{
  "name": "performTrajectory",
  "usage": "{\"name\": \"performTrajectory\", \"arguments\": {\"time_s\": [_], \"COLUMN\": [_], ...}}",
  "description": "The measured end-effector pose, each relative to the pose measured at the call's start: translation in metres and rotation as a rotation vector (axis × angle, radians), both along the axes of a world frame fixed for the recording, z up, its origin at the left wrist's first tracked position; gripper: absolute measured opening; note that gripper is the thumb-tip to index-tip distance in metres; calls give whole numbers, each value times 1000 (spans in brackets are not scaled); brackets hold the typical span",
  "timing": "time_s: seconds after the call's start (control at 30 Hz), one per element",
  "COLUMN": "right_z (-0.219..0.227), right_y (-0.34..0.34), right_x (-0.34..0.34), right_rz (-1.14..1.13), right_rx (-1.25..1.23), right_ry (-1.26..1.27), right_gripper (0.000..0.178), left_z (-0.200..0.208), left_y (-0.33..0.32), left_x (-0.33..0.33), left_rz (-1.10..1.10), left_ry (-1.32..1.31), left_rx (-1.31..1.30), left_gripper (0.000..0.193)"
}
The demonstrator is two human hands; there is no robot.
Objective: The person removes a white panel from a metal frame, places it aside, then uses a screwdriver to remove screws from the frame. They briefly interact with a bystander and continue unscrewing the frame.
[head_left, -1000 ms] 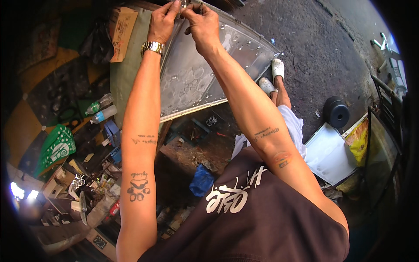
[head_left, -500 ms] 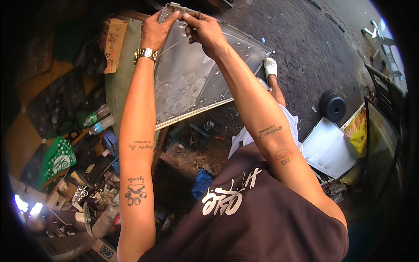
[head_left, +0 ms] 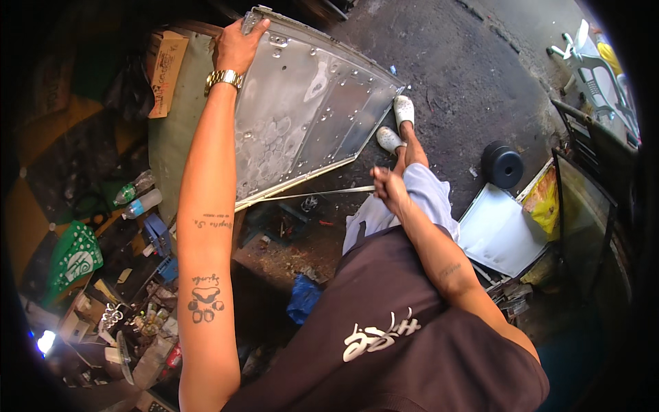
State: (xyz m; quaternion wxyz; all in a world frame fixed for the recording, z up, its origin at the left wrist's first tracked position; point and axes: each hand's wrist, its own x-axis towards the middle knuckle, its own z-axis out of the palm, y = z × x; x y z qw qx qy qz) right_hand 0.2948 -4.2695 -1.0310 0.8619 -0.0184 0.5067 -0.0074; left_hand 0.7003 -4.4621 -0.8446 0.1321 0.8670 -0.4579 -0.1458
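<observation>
A large grey sheet-metal panel (head_left: pixel 281 117), with holes along its edges and blotchy marks, lies tilted ahead of me. My left hand (head_left: pixel 238 42) is closed around its far left corner, thumb on the upper face and the other fingers partly hidden behind the edge. Close to my lap, well apart from the panel, my right hand (head_left: pixel 390 187) is closed in a fist. A thin pale strip (head_left: pixel 322 192) runs from under the panel's near edge to this fist, which appears to grip its end.
A cardboard piece (head_left: pixel 167 74) leans beside the panel's left side. Plastic bottles (head_left: pixel 142 204) and mixed clutter lie at left. To the right are a black round object (head_left: pixel 502 165), a white panel (head_left: pixel 501 226) and dark frames (head_left: pixel 594 206). My white clogs (head_left: pixel 403 110) stand near the panel's right corner.
My right hand has left the panel's far corner and come back toward my lap. A pale strip now stretches to it. My left hand stays on the corner.
</observation>
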Motion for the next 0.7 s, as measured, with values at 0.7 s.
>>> {"name": "performTrajectory", "arguments": {"time_s": [0.7], "right_z": [275], "right_y": [-49], "right_x": [7], "right_rz": [368], "right_rx": [-768], "right_ry": [-380], "right_gripper": [25], "left_z": [146], "left_y": [375], "left_x": [14], "left_rz": [613], "left_ry": [148], "left_rx": [-535], "left_gripper": [45]}}
